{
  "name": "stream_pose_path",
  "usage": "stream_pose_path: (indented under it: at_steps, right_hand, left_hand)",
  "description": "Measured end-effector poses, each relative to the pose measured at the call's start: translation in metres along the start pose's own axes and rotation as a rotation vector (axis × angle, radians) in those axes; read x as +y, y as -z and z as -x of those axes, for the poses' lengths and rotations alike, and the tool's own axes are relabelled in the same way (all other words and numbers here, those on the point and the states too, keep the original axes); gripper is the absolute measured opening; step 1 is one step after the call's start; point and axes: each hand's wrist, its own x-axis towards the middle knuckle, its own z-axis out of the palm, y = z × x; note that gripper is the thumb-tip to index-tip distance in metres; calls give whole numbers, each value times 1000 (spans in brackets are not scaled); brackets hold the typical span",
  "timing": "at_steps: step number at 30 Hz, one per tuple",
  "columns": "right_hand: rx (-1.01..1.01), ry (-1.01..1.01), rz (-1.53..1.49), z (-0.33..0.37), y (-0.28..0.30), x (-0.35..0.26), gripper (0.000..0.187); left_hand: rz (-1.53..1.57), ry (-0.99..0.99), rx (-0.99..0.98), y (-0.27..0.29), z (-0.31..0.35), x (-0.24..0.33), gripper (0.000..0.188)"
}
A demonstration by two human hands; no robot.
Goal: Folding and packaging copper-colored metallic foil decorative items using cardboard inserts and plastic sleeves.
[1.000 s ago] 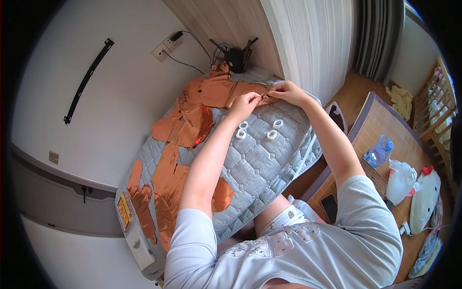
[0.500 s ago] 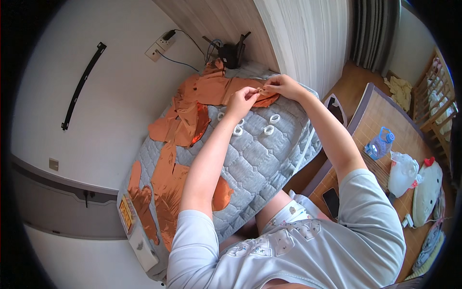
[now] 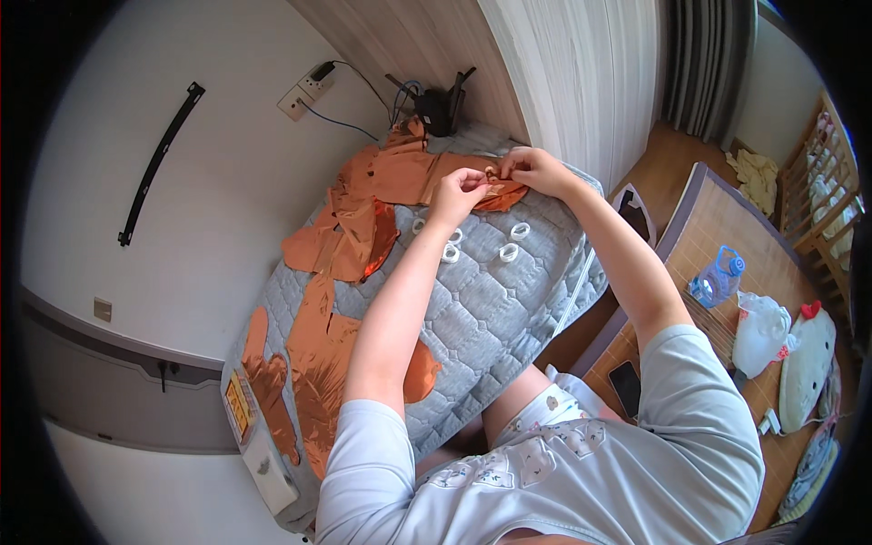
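Copper foil strip (image 3: 454, 173) lies at the quilted mat's (image 3: 509, 309) far edge. Left hand (image 3: 459, 191) and right hand (image 3: 531, 168) both pinch it, grips closed. White tape rolls (image 3: 509, 252) sit near.

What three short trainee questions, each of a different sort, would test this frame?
1. True or false: both hands pinch the same shiny copper foil piece.
2. How many small white rings lie on the grey quilted mat?
3. The clear plastic water bottle lies on: A) the quilted mat B) the woven bamboo mat C) the windowsill.

Key: 1 true: left hand, right hand. 2 four. 3 B.
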Motion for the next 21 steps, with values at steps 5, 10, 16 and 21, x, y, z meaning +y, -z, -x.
stream_pose_path:
  at_steps: [5,10,16,21]
  right_hand:
    - [-22,62,83,-2,-5,-14,14]
    - [-78,-91,73,1,0,-14,19]
    - [-75,-109,47,0,1,-16,18]
    - [-75,-122,44,-2,-2,-20,15]
  left_hand:
    - [42,29,-7,6,3,1,25]
    - [-25,-139,54,1,13,17,24]
    - [-450,-295,49,15,17,12,19]
    - [-225,-132,-36,18,13,0,20]
